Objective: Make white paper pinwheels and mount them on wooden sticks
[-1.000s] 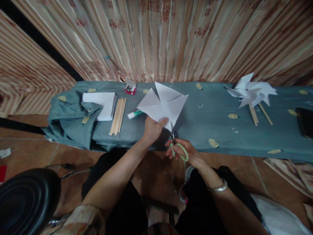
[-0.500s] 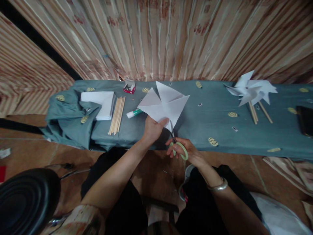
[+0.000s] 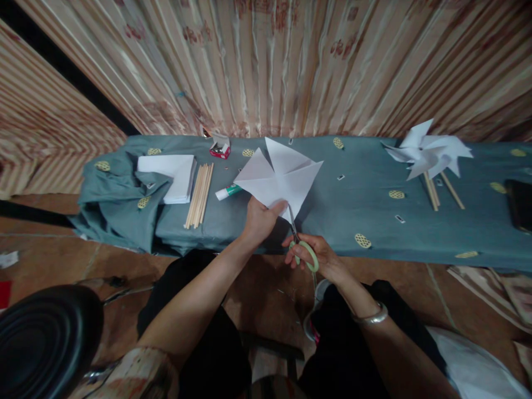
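My left hand (image 3: pixel 262 219) grips a white paper square (image 3: pixel 286 180) by its near edge, thumb on top. Slits run from two of the paper's sides toward its middle. Through the green loop handles of a pair of scissors (image 3: pixel 308 256) go the fingers of my right hand (image 3: pixel 313 252). The scissor blades are at the paper's near corner, just right of my left thumb. Behind my left hand, a green and white glue tube (image 3: pixel 228 192) lies partly under the paper.
On the blue-green tablecloth (image 3: pixel 266 244) lie a stack of white paper (image 3: pixel 180 180), several wooden sticks (image 3: pixel 199 195) and a small red box (image 3: pixel 220 148). To the right are paper pinwheels (image 3: pixel 428 149) on sticks and a dark phone-like object (image 3: pixel 519 205). A black round stool (image 3: pixel 45 343) stands lower left.
The scissor handles have drawn slightly closer together, with the blades nearly closed on the paper. Both hands and the paper otherwise stay in place.
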Action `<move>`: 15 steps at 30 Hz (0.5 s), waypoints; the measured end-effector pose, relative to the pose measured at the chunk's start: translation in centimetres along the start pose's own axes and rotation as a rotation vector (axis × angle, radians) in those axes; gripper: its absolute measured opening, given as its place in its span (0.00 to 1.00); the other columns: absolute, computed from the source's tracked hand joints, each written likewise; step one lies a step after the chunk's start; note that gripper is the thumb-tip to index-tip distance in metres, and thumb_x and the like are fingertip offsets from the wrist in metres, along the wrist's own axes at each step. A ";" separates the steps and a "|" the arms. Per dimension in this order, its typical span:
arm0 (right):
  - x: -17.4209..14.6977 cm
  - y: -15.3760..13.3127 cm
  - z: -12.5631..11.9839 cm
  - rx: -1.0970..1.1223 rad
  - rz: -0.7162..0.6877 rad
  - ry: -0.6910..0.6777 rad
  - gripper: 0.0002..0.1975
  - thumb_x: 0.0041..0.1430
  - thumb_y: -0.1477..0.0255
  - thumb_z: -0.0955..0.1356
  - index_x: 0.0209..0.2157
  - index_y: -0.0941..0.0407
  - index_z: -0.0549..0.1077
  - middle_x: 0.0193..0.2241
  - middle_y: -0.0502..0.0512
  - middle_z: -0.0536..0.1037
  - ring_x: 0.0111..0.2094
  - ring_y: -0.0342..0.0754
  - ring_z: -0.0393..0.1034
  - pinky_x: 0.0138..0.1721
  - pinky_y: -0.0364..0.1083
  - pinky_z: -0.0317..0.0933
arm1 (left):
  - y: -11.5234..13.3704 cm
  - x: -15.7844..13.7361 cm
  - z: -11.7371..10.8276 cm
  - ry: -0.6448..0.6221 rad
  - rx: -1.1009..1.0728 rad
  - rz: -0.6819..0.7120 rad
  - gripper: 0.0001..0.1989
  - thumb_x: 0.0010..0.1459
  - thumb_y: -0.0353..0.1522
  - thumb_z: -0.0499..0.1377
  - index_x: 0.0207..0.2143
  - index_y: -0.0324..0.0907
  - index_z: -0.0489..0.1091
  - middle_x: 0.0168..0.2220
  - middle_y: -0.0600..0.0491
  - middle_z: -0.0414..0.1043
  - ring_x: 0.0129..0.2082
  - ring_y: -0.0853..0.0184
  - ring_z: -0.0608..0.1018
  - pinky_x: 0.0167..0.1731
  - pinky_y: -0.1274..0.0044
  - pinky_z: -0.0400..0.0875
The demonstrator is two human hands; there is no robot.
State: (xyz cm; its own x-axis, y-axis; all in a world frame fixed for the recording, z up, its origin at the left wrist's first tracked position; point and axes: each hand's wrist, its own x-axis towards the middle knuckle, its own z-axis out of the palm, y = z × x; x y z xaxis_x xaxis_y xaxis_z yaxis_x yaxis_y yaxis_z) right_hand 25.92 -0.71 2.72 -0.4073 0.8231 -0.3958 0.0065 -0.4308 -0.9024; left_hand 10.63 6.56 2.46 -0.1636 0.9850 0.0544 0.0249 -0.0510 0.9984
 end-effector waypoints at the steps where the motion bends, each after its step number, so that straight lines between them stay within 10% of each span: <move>1: 0.0 0.0 0.0 -0.002 -0.001 0.001 0.27 0.43 0.48 0.73 0.33 0.57 0.72 0.22 0.52 0.77 0.20 0.41 0.69 0.19 0.39 0.59 | -0.1 0.0 0.0 -0.003 -0.002 0.001 0.17 0.42 0.31 0.65 0.38 0.38 0.72 0.35 0.49 0.77 0.34 0.63 0.77 0.39 0.73 0.70; 15: -0.1 -0.4 0.0 -0.004 0.020 -0.005 0.23 0.43 0.52 0.74 0.32 0.57 0.72 0.21 0.49 0.76 0.19 0.39 0.67 0.19 0.40 0.59 | 0.3 0.0 -0.1 -0.012 -0.009 -0.005 0.17 0.44 0.32 0.64 0.39 0.38 0.71 0.35 0.48 0.77 0.34 0.63 0.76 0.38 0.73 0.70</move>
State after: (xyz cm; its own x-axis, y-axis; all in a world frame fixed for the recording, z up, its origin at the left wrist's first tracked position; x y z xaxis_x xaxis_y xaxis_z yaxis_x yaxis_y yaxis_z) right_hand 25.94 -0.63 3.09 -0.4112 0.8127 -0.4129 0.0182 -0.4456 -0.8951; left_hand 10.49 6.55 2.78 -0.1516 0.9872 0.0490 0.0150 -0.0473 0.9988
